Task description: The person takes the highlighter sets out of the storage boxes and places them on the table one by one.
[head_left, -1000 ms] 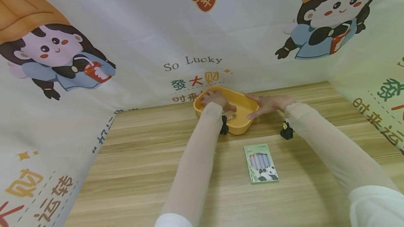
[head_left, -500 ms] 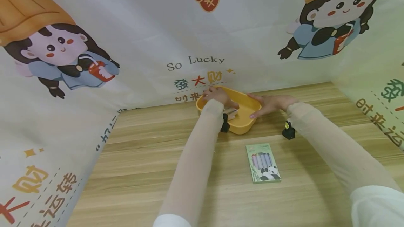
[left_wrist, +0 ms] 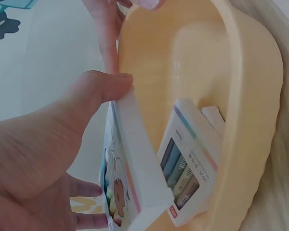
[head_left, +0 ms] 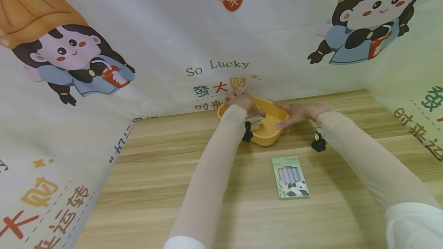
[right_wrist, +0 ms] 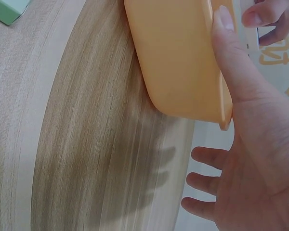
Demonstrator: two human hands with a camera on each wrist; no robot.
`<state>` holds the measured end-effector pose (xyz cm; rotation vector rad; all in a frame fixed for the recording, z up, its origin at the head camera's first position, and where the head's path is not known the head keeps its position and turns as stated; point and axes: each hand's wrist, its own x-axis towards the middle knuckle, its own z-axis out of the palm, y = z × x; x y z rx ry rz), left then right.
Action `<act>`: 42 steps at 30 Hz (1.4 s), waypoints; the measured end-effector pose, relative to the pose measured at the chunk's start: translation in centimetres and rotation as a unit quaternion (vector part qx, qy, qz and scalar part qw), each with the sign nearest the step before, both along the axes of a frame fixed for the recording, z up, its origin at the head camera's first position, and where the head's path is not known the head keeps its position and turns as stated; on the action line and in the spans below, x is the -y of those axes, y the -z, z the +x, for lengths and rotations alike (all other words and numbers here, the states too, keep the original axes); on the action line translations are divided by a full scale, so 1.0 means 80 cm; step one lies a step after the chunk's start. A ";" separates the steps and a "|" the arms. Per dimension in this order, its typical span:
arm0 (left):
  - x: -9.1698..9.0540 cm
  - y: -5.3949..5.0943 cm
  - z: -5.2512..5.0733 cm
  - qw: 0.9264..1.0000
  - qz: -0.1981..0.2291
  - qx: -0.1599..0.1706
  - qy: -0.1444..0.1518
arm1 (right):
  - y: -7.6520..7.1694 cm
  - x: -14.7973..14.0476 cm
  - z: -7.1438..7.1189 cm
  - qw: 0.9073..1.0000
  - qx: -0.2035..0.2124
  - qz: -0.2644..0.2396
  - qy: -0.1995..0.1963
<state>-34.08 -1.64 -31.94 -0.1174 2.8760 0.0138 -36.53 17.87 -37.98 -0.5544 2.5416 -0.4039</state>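
A yellow-orange basin (head_left: 264,140) stands at the back of the table. My left hand (head_left: 242,103) is over its left part; in the left wrist view this hand (left_wrist: 53,130) grips a white box (left_wrist: 139,159) between thumb and fingers, the box standing on edge. Another white box (left_wrist: 195,159) with coloured sticks in its window leans inside the basin, a further white piece behind it. My right hand (head_left: 301,113) holds the basin's right end, its thumb on the rim in the right wrist view, the other fingers of this hand (right_wrist: 260,139) spread beside the wall.
A green box (head_left: 290,178) with a panda picture lies flat on the wooden table (head_left: 155,187), in front of the basin. A printed cloth (head_left: 166,22) hangs right behind the basin and at both sides. Black cameras hang at both wrists.
My left hand has lifted slightly and shifted toward the back of the basin, uncovering more of the white boxes inside. My right hand keeps its hold on the rim. The head view has shifted slightly.
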 end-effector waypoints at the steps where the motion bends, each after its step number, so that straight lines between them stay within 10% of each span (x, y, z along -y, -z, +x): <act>1: -0.001 -0.002 0.001 1.000 -0.003 0.003 0.002 | 0.000 -0.001 -0.001 1.000 -0.001 0.000 -0.003; 42: 0.027 0.018 0.027 0.995 0.038 -0.013 0.095 | 0.000 -0.001 -0.001 1.000 -0.008 -0.015 -0.023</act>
